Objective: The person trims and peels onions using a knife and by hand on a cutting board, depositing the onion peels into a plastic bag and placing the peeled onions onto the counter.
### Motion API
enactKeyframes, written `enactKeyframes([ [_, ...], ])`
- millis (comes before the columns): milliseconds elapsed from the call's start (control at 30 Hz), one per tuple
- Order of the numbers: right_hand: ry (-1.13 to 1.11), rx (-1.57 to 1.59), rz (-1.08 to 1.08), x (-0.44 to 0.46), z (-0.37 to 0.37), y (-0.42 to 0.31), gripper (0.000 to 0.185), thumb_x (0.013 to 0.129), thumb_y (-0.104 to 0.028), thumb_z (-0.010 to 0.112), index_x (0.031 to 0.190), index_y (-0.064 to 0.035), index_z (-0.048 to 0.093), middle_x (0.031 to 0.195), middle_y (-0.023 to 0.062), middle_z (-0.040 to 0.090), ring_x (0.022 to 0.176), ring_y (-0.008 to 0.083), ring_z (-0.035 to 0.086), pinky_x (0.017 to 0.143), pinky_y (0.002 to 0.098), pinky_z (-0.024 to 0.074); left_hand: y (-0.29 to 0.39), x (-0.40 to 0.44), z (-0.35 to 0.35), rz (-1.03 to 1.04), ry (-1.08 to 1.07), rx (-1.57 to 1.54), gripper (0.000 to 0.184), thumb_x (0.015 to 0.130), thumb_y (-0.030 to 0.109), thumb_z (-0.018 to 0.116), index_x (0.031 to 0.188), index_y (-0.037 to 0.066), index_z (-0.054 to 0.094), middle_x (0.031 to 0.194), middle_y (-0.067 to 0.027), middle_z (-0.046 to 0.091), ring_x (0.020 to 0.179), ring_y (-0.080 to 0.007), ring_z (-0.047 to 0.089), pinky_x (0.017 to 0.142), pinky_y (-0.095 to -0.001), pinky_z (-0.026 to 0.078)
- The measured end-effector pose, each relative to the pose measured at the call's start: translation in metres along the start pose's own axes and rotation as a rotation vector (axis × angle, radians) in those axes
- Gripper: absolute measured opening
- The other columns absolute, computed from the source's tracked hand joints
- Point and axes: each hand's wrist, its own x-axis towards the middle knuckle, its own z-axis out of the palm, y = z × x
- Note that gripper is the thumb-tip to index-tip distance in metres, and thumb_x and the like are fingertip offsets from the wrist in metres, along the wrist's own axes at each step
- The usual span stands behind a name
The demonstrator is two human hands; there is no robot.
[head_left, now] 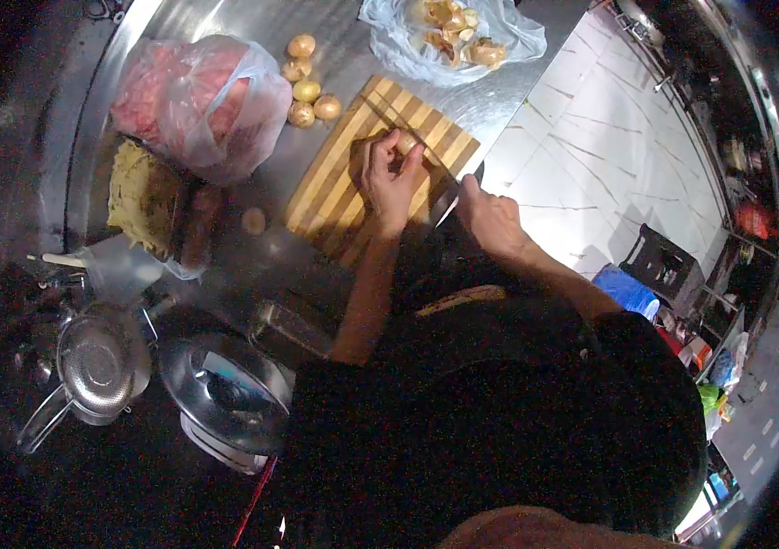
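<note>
My left hand is closed around a small onion, fingertips and thumb pressing on it over the striped wooden cutting board. To its right, my right hand grips a knife; the thin, dark blade appears to run up and left across the board, close beside the onion. The handle is mostly hidden in my fingers. Whether the blade touches the onion I cannot tell. Several brown-skinned onions are grouped on the steel counter just left of the board.
Beyond the board lies a plastic bag with onion skins. A bag of pinkish contents and a yellowish block sit at left. Nearer are a strainer and a metal bowl. The counter's edge runs along the right.
</note>
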Motion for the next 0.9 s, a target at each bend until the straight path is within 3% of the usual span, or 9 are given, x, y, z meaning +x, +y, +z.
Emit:
enactKeyframes([
  [133, 0.048, -0.036, -0.024, 0.033, 0.018, 0.000, 0.019, 0.085, -0.015, 0.051, 0.094, -0.0045, 0.038, 0.065, 0.0201, 0.061, 0.064, 0.0393, 0.062, 0.055, 0.0475, 0.0472, -0.005, -0.002, 0.005, 0.008, 0.027, -0.099, 0.035, 0.070, 0.017, 0.078, 0.098, 0.005, 0.061, 0.084, -0.0089, 0.058, 0.070, -0.0215, 0.056, 0.059, -0.0283, 0.047],
  [233, 0.059, -0.073, -0.076, 0.051, 0.013, 0.003, 0.028, 0.085, -0.017, 0.047, 0.110, -0.0044, 0.041, 0.073, 0.0204, 0.064, 0.065, 0.0374, 0.064, 0.056, 0.0478, 0.0506, 0.002, -0.002, 0.000, -0.106, -0.031, -0.151, 0.031, 0.076, 0.011, 0.073, 0.102, 0.003, 0.060, 0.092, -0.0098, 0.059, 0.082, -0.0208, 0.060, 0.074, -0.0308, 0.050],
  [367, 0.039, 0.155, -0.078, 0.053, -0.003, 0.016, 0.046, 0.089, -0.039, 0.044, 0.116, -0.0020, 0.040, 0.076, 0.0246, 0.062, 0.075, 0.0419, 0.062, 0.065, 0.0506, 0.0495, -0.003, -0.015, -0.008, -0.196, 0.024, -0.184, 0.026, 0.081, 0.011, 0.067, 0.104, 0.001, 0.058, 0.107, -0.0116, 0.058, 0.094, -0.0204, 0.058, 0.079, -0.0312, 0.049],
  [467, -0.066, 0.258, -0.017, 0.051, -0.017, 0.011, 0.045, 0.089, -0.037, 0.044, 0.117, -0.0021, 0.040, 0.077, 0.0248, 0.062, 0.075, 0.0412, 0.062, 0.066, 0.0512, 0.0489, 0.003, -0.009, -0.016, -0.249, -0.055, -0.216, 0.033, 0.077, 0.010, 0.068, 0.106, 0.002, 0.057, 0.111, -0.0142, 0.056, 0.099, -0.0257, 0.057, 0.081, -0.0344, 0.048],
  [567, 0.040, 0.166, -0.123, 0.052, -0.004, 0.017, 0.042, 0.089, -0.036, 0.044, 0.114, -0.0023, 0.041, 0.078, 0.0257, 0.062, 0.076, 0.0412, 0.062, 0.067, 0.0517, 0.0483, 0.017, 0.005, -0.021, 0.266, -0.150, 0.237, 0.042, 0.072, 0.008, 0.068, 0.111, 0.003, 0.054, 0.113, -0.0168, 0.053, 0.100, -0.0321, 0.055, 0.084, -0.0385, 0.046],
  [667, -0.012, 0.180, -0.070, 0.048, -0.008, 0.013, 0.039, 0.089, -0.035, 0.045, 0.111, -0.0027, 0.042, 0.077, 0.0251, 0.062, 0.075, 0.0413, 0.062, 0.067, 0.0515, 0.0484, 0.028, 0.012, -0.021, 0.078, -0.356, 0.360, 0.050, 0.068, 0.007, 0.068, 0.115, 0.003, 0.052, 0.112, -0.0182, 0.052, 0.101, -0.0365, 0.053, 0.086, -0.0419, 0.045],
  [700, -0.018, 0.182, -0.066, 0.047, -0.007, 0.014, 0.038, 0.089, -0.035, 0.045, 0.110, -0.0029, 0.042, 0.076, 0.0249, 0.062, 0.075, 0.0412, 0.062, 0.067, 0.0515, 0.0483, 0.025, 0.013, -0.018, -0.007, -0.347, 0.351, 0.047, 0.073, 0.008, 0.067, 0.117, 0.003, 0.051, 0.117, -0.0144, 0.051, 0.106, -0.0308, 0.052, 0.084, -0.0391, 0.046],
  [833, -0.029, 0.150, -0.044, 0.047, -0.004, 0.017, 0.037, 0.089, -0.034, 0.046, 0.109, -0.0036, 0.042, 0.076, 0.0245, 0.062, 0.074, 0.0410, 0.062, 0.066, 0.0517, 0.0483, 0.001, 0.005, -0.006, -0.265, -0.099, -0.467, 0.038, 0.087, 0.010, 0.057, 0.123, 0.003, 0.047, 0.114, -0.0116, 0.053, 0.107, -0.0250, 0.053, 0.088, -0.0398, 0.050],
  [900, -0.019, 0.135, -0.048, 0.046, -0.005, 0.016, 0.037, 0.089, -0.034, 0.046, 0.109, -0.0036, 0.042, 0.075, 0.0247, 0.062, 0.074, 0.0410, 0.062, 0.066, 0.0518, 0.0483, 0.010, -0.001, -0.012, -0.497, -0.097, -0.826, 0.044, 0.085, 0.011, 0.061, 0.125, 0.002, 0.045, 0.116, -0.0102, 0.051, 0.107, -0.0234, 0.052, 0.088, -0.0343, 0.047],
])
